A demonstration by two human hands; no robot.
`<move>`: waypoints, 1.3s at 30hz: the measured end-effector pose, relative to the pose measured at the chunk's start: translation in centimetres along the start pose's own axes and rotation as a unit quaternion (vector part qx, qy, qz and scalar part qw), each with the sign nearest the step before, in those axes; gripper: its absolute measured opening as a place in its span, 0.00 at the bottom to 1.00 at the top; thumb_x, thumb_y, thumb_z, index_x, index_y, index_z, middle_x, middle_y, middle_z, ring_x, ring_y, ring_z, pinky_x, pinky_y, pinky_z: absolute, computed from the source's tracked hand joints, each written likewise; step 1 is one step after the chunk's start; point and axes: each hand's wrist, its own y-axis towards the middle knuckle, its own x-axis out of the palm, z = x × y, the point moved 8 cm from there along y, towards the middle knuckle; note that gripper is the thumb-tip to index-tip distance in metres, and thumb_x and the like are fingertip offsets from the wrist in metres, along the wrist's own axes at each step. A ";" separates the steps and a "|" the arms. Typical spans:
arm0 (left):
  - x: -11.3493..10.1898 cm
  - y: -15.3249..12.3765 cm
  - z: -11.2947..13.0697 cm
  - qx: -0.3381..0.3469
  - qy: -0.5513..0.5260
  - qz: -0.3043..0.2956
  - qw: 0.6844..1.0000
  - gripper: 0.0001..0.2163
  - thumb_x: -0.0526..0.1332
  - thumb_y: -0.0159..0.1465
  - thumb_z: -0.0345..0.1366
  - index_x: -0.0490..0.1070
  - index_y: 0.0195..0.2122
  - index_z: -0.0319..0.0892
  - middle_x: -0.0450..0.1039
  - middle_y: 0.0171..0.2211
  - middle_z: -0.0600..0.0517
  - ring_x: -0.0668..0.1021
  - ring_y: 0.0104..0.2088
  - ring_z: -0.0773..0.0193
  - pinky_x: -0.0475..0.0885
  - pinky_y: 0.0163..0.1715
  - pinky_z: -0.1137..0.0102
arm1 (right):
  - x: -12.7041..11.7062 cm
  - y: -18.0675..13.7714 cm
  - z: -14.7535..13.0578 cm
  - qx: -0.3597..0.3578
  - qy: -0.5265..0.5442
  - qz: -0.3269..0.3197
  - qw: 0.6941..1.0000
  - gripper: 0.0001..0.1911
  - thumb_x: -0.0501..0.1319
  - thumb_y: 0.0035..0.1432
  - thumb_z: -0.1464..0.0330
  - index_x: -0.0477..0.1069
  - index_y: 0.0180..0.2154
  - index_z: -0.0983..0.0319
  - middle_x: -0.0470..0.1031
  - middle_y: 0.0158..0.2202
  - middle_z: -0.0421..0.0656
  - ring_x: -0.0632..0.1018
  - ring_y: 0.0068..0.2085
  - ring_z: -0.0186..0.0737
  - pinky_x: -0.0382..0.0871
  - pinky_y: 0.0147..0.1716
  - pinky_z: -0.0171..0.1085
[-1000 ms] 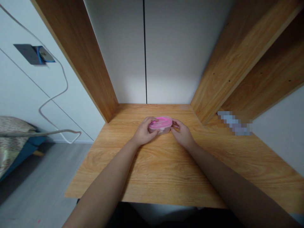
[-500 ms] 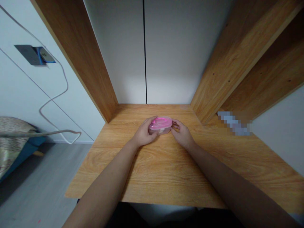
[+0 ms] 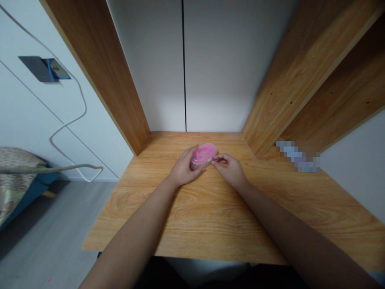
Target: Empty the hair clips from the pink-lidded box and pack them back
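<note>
A small clear container with a pink lid [image 3: 203, 154] is at the middle of the wooden desk [image 3: 210, 212], tilted so the lid faces me. My left hand [image 3: 184, 169] wraps round its left side and underside. My right hand [image 3: 230, 169] pinches the container's right edge between thumb and fingers. The clear body is mostly hidden behind the lid and my fingers.
Wooden side panels [image 3: 99, 72] rise left and right of the desk recess, with a white back wall [image 3: 210, 64]. A shelf [image 3: 337, 92] runs along the right. A wall socket with a white cable [image 3: 57, 72] is left, above a cushioned seat [image 3: 15, 176].
The container has tipped up from lying flat, its pink lid now turned toward me. My right hand has shifted slightly left along its edge.
</note>
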 end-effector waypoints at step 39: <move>-0.3 -0.2 1.4 -0.038 0.112 -0.005 0.993 0.29 0.67 0.61 0.50 0.67 0.62 0.47 0.71 0.61 0.44 0.76 0.58 0.50 0.74 0.57 0.56 | 0.2 -0.2 -0.4 0.016 0.034 -0.023 0.999 0.18 0.70 0.53 0.57 0.81 0.44 0.59 0.83 0.42 0.47 0.82 0.43 0.48 0.75 0.51 0.48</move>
